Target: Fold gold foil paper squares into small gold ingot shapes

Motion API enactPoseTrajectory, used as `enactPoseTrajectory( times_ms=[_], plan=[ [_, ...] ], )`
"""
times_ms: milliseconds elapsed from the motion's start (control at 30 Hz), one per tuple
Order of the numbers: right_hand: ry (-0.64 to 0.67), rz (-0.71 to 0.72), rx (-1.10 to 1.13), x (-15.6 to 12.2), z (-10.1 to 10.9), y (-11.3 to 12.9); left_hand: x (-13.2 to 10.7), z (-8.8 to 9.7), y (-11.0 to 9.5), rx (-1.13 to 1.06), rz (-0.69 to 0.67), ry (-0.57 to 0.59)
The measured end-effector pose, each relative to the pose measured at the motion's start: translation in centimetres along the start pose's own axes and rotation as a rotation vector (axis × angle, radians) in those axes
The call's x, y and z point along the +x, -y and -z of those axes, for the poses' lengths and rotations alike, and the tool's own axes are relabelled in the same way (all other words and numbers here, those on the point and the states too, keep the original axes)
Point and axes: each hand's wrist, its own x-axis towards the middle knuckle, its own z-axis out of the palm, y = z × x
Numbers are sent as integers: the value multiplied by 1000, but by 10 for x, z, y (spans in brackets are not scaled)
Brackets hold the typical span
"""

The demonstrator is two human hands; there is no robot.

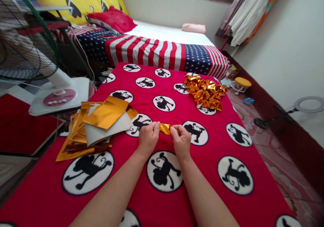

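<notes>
A small piece of gold foil paper [165, 129] is stretched between my two hands, low over the middle of the red table. Its left end is pinched in my left hand [149, 136], and its right end in my right hand [181, 140]. Fingers cover both ends, so only the shiny middle shows. To the left lies a loose stack of flat gold foil sheets [107, 112], some with the pale grey side up. Beyond my right hand is a heap of crumpled, folded gold foil pieces [206, 91].
A red cloth with monkey prints [141, 200] covers the table. At the left stands a fan [60, 88] on a white base. Behind is a bed with a flag-patterned cover [152, 53]. A yellow stool [243, 82] and a ring light [308, 100] stand on the right.
</notes>
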Motion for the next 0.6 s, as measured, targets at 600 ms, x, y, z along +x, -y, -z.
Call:
enactPoseTrajectory(
  times_ms=[600],
  plan=[
    [-13, -37, 71, -2, -2, -5, -1, -1, -2, -34, 20, -2]
  ],
)
